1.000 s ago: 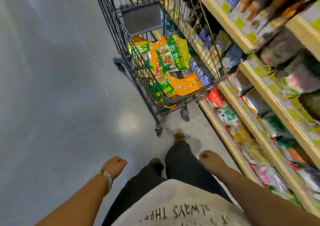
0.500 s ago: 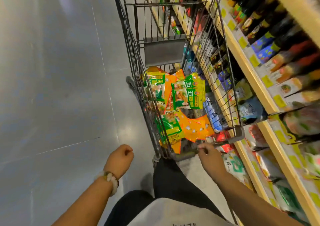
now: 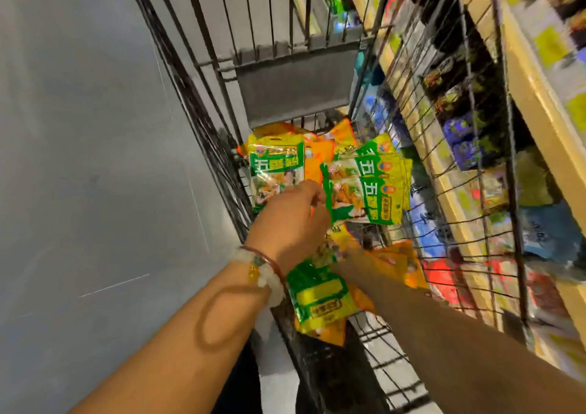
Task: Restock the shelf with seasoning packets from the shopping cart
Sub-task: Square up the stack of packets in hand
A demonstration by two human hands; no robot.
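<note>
**Head view: both hands down in the cart**

Head camera looks down into a wire shopping cart (image 3: 203, 74). Green and yellow seasoning packets (image 3: 276, 166) lie in a heap inside it, on top of orange ones. The left hand (image 3: 295, 220) reaches in, and its fingers (image 3: 312, 188) pinch the edge of a small stack of green packets (image 3: 367, 188). The right hand (image 3: 350, 263) is lower in the heap, mostly hidden by packets, so its grip cannot be told. The shelf (image 3: 536, 96) stands just beside the cart, on the right, full of blurry packs.
</note>
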